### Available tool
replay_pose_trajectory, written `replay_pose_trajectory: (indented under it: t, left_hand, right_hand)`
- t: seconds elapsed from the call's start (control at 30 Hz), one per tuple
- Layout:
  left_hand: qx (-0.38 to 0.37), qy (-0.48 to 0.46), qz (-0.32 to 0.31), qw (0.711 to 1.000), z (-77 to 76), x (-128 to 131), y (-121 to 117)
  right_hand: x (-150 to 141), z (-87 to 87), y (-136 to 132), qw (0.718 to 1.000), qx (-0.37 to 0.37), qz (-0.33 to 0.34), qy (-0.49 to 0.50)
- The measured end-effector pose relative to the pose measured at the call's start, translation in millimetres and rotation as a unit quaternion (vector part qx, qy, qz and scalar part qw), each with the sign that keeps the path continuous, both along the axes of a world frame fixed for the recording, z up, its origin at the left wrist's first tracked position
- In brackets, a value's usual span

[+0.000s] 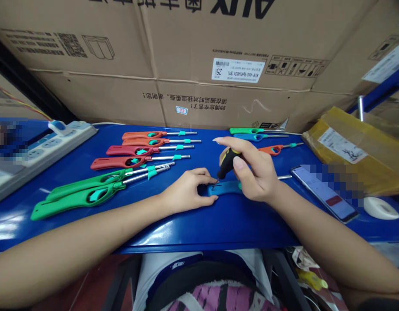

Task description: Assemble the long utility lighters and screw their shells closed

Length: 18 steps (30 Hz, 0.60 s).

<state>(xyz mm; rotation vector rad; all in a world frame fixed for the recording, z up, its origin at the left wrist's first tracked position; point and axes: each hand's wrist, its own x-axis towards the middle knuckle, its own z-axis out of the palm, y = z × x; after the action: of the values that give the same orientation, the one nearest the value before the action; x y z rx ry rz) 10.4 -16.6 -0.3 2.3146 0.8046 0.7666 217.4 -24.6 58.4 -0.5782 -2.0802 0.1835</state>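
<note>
A blue long-nosed lighter [228,187] lies flat on the blue table, its handle end to the left and its metal tip showing past my right hand. My left hand [189,190] pinches the handle end between thumb and fingers. In my right hand [256,170] is a short screwdriver [228,164] with a black and yellow grip, tilted. Its tip meets the lighter's handle near dark marks, close to my left fingertips. My right hand hides the lighter's middle part.
Several red, orange and green lighters [121,162] lie in a row at left. Green, blue and orange lighters [272,150] lie at the back right. A power strip [45,149], phone [325,192], white mouse [380,208] and yellow-wrapped parcel [355,151] flank them; a large carton [186,77] stands behind.
</note>
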Motion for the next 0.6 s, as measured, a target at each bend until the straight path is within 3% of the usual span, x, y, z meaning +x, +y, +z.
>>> replay_pose_trajectory:
  t: [0.13, 0.33, 0.5, 0.6]
  left_hand:
    - [0.001, 0.002, 0.003, 1.000, -1.8, -0.7, 0.1]
    - [0.005, 0.002, -0.001, 1.000, -5.2, -0.7, 2.1]
    - [-0.004, 0.009, 0.000, 1.000, 0.1, -0.5, 0.6]
    - [-0.007, 0.002, -0.002, 1.000, -1.1, -0.7, 0.9]
  right_hand:
    - [-1.3, -0.7, -0.2, 0.999, -0.038, 0.033, -0.005]
    - [0.5, 2.0, 3.1, 0.997, 0.061, -0.035, 0.012]
    - [2.8, 6.4, 0.0, 0.999, -0.019, 0.014, -0.026]
    - [0.3, 4.9, -0.6, 1.000, 0.020, -0.005, -0.010]
